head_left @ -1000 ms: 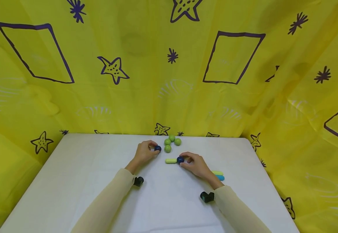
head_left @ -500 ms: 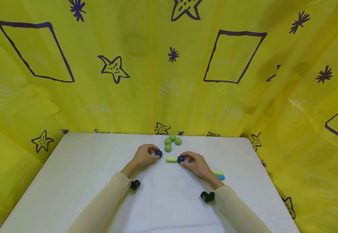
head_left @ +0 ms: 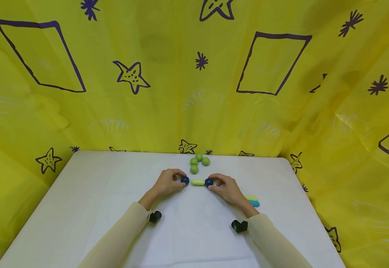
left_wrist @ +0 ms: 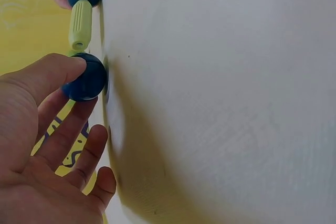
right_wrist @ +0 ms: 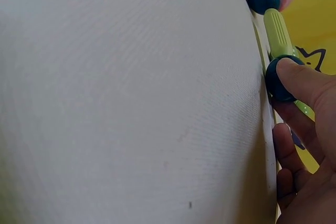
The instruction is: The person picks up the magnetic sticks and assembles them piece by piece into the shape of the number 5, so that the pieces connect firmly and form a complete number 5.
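Between thumb and fingers my left hand (head_left: 168, 183) pinches a dark blue ball (head_left: 185, 181), seen close up in the left wrist view. My right hand (head_left: 226, 189) pinches a second dark blue ball (head_left: 209, 182). A ridged light green rod (head_left: 198, 182) points left from that second ball, its right end against it. The rod's free end shows a small hole in the left wrist view and faces the left hand's ball, with a narrow gap between them in the head view. Both balls are held low, close over the white table.
Several green balls (head_left: 194, 169) are grouped just behind the hands. A yellow-green rod (head_left: 252, 198) and a blue rod (head_left: 254, 203) lie beside the right wrist. The white table (head_left: 97, 193) ends at a yellow patterned curtain (head_left: 167, 111).
My left hand has brought its blue ball toward me and to the right, in line with the rod's free end. My right hand, its ball and the rod have barely moved.
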